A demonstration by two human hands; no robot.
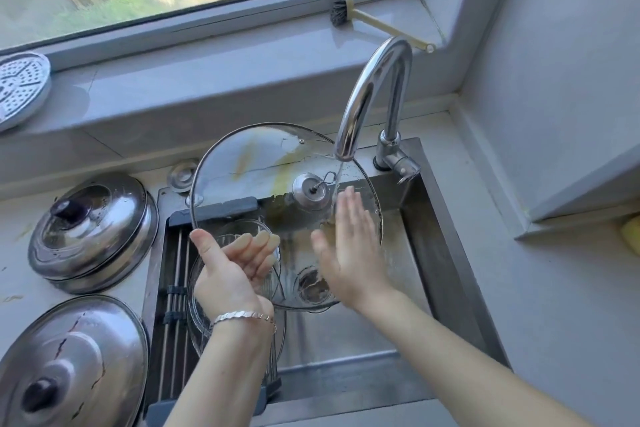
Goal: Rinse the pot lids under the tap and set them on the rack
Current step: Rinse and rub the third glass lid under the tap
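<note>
I hold a large glass pot lid (263, 163) tilted upright over the sink, under the chrome tap (367, 97). A thin stream of water runs onto it near its metal centre fitting. My left hand (225, 270) grips the lid's lower left rim, thumb in front and fingers behind the glass. My right hand (349, 253) lies flat and open against the lid's right side, in the water. A roll-up rack (176, 253) spans the sink's left part, and a second glass lid (201, 322) lies on it, partly hidden by my left arm.
Two steel lids (93, 232) (69, 364) sit on the counter left of the sink (443, 253). A perforated steamer plate (20, 87) and a dish brush (377, 22) rest on the window sill. A yellow sponge (630, 236) shows at the right edge.
</note>
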